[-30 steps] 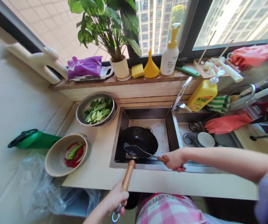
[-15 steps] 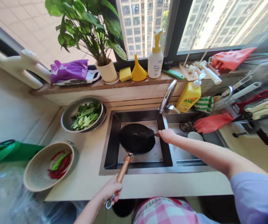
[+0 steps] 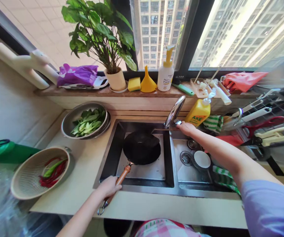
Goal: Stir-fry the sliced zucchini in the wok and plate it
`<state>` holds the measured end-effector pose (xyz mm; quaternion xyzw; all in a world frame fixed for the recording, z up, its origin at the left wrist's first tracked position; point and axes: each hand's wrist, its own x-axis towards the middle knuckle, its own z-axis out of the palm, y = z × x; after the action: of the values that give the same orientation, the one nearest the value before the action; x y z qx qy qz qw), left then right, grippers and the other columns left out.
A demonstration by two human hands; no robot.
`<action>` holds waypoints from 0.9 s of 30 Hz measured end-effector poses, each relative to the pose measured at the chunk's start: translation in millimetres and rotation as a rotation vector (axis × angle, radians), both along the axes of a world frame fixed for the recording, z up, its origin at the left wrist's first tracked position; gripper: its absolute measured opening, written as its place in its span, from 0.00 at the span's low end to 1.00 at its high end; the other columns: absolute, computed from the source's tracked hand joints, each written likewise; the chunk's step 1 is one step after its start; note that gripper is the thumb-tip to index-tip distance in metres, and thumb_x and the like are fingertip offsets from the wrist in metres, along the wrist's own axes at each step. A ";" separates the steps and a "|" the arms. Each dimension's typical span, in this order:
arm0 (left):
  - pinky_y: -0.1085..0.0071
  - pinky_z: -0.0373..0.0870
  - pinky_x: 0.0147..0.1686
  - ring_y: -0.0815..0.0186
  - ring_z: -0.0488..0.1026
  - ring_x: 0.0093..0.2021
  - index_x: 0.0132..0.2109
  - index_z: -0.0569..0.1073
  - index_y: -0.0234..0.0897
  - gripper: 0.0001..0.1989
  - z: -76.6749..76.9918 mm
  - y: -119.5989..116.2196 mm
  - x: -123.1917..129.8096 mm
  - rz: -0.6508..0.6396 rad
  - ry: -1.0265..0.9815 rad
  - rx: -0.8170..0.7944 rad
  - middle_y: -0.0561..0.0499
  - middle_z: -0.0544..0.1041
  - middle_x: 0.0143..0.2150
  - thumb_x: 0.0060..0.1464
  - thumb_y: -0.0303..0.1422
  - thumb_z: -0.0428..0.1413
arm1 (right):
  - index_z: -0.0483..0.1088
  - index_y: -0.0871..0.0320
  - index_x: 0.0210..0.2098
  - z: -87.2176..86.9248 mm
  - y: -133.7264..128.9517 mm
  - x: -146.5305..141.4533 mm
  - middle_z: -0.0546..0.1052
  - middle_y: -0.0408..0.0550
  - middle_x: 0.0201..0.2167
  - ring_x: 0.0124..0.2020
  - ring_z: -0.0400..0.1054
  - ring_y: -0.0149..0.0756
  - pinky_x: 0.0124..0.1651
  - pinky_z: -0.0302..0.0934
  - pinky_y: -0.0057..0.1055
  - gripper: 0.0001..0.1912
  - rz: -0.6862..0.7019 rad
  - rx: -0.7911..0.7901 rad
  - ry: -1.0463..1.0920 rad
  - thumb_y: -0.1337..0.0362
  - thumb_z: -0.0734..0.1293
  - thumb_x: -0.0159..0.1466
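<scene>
A black wok [image 3: 140, 149] rests in the left basin of the sink [image 3: 137, 189]. My left hand [image 3: 109, 187] is closed around its wooden handle, which points toward me over the front edge. My right hand [image 3: 186, 128] is at the lever of the chrome faucet [image 3: 174, 112], fingers closed. A thin dark utensil handle [image 3: 165, 129] runs from the wok's far rim to this hand; its kind is unclear. Beside the hand stands a yellow AXE bottle [image 3: 197, 112]. No water stream is visible under the spout.
Left of the sink are a metal bowl of leafy greens [image 3: 89, 122] and a colander [image 3: 24, 184] with red and green peppers. The right basin holds a small white dish [image 3: 202, 159]. A rack of utensils [image 3: 275, 118] stands at the far right. A potted plant [image 3: 115, 79] sits on the sill.
My right hand has moved from over the divider, where it held the utensil in the wok, back to the faucet lever. My left hand still holds the wok handle. The view has shifted.
</scene>
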<state>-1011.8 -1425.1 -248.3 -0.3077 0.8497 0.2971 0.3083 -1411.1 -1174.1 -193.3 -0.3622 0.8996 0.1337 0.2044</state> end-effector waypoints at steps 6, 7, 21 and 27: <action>0.63 0.64 0.47 0.59 0.72 0.46 0.40 0.74 0.36 0.08 2.9 53.4 -100.0 0.029 0.299 -0.016 0.44 0.74 0.42 0.57 0.31 0.50 | 0.69 0.60 0.50 16.0 -9.0 -0.8 0.70 0.62 0.45 0.45 0.68 0.47 0.44 0.60 0.37 0.16 0.053 0.006 0.031 0.66 0.55 0.68; 0.64 0.64 0.48 0.61 0.72 0.46 0.42 0.74 0.36 0.09 2.4 63.7 -124.2 0.048 0.348 -0.002 0.44 0.75 0.42 0.58 0.31 0.50 | 0.69 0.61 0.49 18.0 -7.3 6.1 0.68 0.64 0.47 0.47 0.67 0.49 0.44 0.60 0.38 0.17 0.045 -0.002 0.051 0.67 0.54 0.68; 0.60 0.71 0.44 0.63 0.74 0.44 0.47 0.72 0.34 0.16 1.9 66.5 -207.3 0.077 0.437 0.000 0.47 0.76 0.45 0.60 0.42 0.50 | 0.59 0.58 0.53 -4.0 54.1 123.7 0.78 0.49 0.39 0.37 0.72 0.35 0.38 0.58 0.26 0.21 -0.203 -0.344 -0.328 0.74 0.58 0.61; 0.56 0.67 0.47 0.47 0.70 0.51 0.47 0.73 0.34 0.17 2.5 -27.7 -34.2 -0.083 0.067 -0.351 0.36 0.74 0.49 0.52 0.38 0.56 | 0.67 0.54 0.50 -37.8 14.7 167.7 0.77 0.53 0.41 0.44 0.71 0.44 0.43 0.59 0.33 0.20 -0.214 -0.344 -0.360 0.73 0.59 0.60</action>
<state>-1046.0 -1452.8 -245.8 -0.3115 0.9102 0.1413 0.2335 -1243.4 -1159.4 -231.1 -0.3124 0.8913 -0.1102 0.3095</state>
